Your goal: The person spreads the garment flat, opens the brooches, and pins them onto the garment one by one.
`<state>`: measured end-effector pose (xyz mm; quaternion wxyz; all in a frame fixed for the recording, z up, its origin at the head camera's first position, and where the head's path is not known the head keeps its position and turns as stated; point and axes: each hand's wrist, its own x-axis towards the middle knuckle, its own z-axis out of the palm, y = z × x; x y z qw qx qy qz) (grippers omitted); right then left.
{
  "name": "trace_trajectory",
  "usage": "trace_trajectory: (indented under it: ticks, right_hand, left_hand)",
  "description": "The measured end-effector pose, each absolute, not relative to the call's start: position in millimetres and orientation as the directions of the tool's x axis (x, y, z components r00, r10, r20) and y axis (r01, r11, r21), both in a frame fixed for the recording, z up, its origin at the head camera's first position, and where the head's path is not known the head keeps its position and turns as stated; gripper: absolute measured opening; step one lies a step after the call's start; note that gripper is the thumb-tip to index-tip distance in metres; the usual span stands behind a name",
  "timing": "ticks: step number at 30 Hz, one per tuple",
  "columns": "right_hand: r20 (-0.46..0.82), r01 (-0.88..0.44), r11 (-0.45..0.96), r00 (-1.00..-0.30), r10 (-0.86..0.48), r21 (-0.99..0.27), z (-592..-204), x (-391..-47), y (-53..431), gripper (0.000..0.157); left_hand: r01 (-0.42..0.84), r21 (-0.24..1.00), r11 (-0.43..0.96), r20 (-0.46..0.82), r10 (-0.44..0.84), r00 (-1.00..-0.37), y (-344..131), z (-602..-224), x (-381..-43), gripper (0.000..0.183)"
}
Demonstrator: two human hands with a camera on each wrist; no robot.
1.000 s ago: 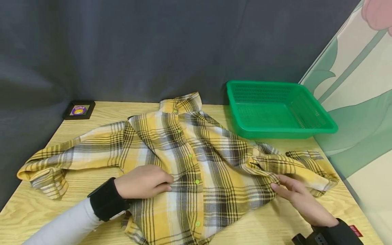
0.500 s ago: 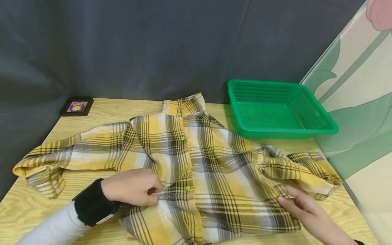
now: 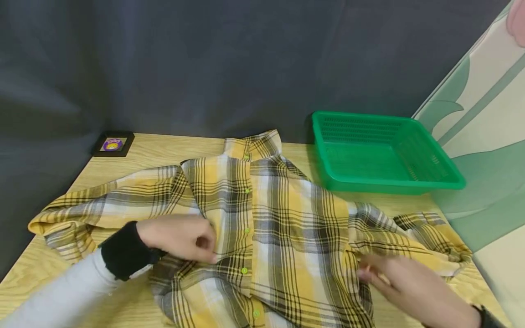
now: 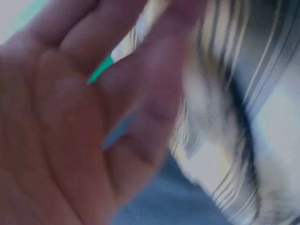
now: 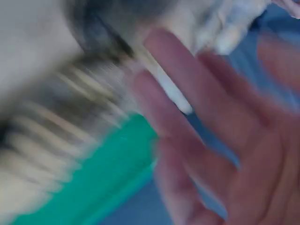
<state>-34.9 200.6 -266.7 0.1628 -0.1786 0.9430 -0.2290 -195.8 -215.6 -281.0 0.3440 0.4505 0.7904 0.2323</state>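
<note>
A yellow, grey and white plaid button-up shirt [image 3: 283, 205] lies front side up, collar away from me and sleeves spread to both sides. Left of the button row, my left hand [image 3: 180, 239] pinches the shirt front between thumb and finger; the cloth bunches there. My right hand [image 3: 418, 287], blurred by motion, is at the shirt's right side below the sleeve. In the right wrist view its fingers [image 5: 192, 77] look extended in front of the striped cloth. Folds gather along the lower front, and the bottom hem runs out of the head view.
A green plastic basket [image 3: 389, 186] stands at the back right, close behind the right sleeve. At the back left lies a small black square frame [image 3: 113, 145] with a purple and yellow picture. A dark curtain [image 3: 205, 68] borders the wooden table [image 3: 172, 143].
The shirt's right front first spread out to the right and flattened, then its side edge came back inward. My right hand drew the edge outward, then moved away from the hem.
</note>
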Motion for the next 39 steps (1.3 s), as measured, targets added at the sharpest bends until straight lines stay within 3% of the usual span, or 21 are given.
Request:
trace_trajectory:
  ticks: [2,4,8,12,16,19,23,28,30,36,38,39]
  right_hand:
    - [-0.142,-0.231,0.899,-0.943,-0.301,-0.373,-241.5,-66.2,187.8,0.012]
    - [-0.072,-0.241,0.896,-0.955,-0.287,-0.374,-230.4,-106.8,172.4,0.012]
    - [-0.18,-0.178,0.908,-0.948,-0.261,-0.38,-233.4,-187.5,135.0,0.019]
    - [-0.249,-0.13,0.941,-0.945,-0.214,-0.314,-254.5,-240.7,107.8,0.028]
    - [-0.274,-0.085,0.944,-0.945,-0.177,-0.317,-270.9,-276.9,101.4,0.042]
    - [-0.295,-0.025,0.954,-0.948,-0.117,-0.298,-279.2,-300.1,105.5,0.042]
    - [-0.345,0.037,0.971,-0.937,-0.048,-0.234,-291.1,-322.8,114.2,0.037]
    - [-0.483,0.086,0.988,-0.875,0.016,-0.125,-306.9,-344.6,116.7,0.019]
    - [-0.52,0.045,0.997,-0.854,0.002,-0.069,-332.8,-366.5,125.7,0.015]
    - [-0.488,-0.155,0.988,-0.863,-0.131,0.01,-478.4,-466.1,189.4,0.009]
    - [-0.505,-0.155,0.988,-0.853,-0.13,0.007,-479.3,-465.0,186.2,0.009]
    - [-0.504,-0.144,0.99,-0.855,-0.123,0.003,-459.4,-449.3,173.7,0.011]
  left_hand:
    - [0.605,0.628,0.489,-0.268,0.866,-0.422,-207.5,-273.4,-221.3,0.027]
    - [0.654,0.543,0.528,-0.191,0.835,-0.515,-196.6,-268.7,-249.6,0.025]
    - [0.643,0.422,0.639,-0.1,0.738,-0.667,-175.3,-278.2,-298.7,0.023]
    - [0.553,0.448,0.703,-0.11,0.657,-0.746,-162.5,-299.8,-326.8,0.025]
    - [0.475,0.491,0.73,-0.122,0.598,-0.792,-160.1,-311.3,-338.7,0.026]
    - [0.448,0.51,0.734,-0.096,0.566,-0.819,-162.9,-312.9,-345.4,0.024]
    - [0.423,0.523,0.74,-0.096,0.545,-0.833,-168.7,-313.1,-355.3,0.021]
    - [0.343,0.49,0.801,-0.127,0.455,-0.881,-177.0,-313.6,-367.6,0.022]
    - [0.305,0.477,0.824,-0.126,0.408,-0.904,-181.2,-314.5,-371.0,0.024]
    - [0.253,0.475,0.843,-0.171,0.37,-0.913,-186.7,-326.2,-374.0,0.024]
    - [0.247,0.467,0.849,-0.201,0.374,-0.905,-186.1,-329.2,-372.3,0.026]
    - [0.251,0.457,0.853,-0.21,0.378,-0.901,-185.3,-330.5,-371.8,0.026]
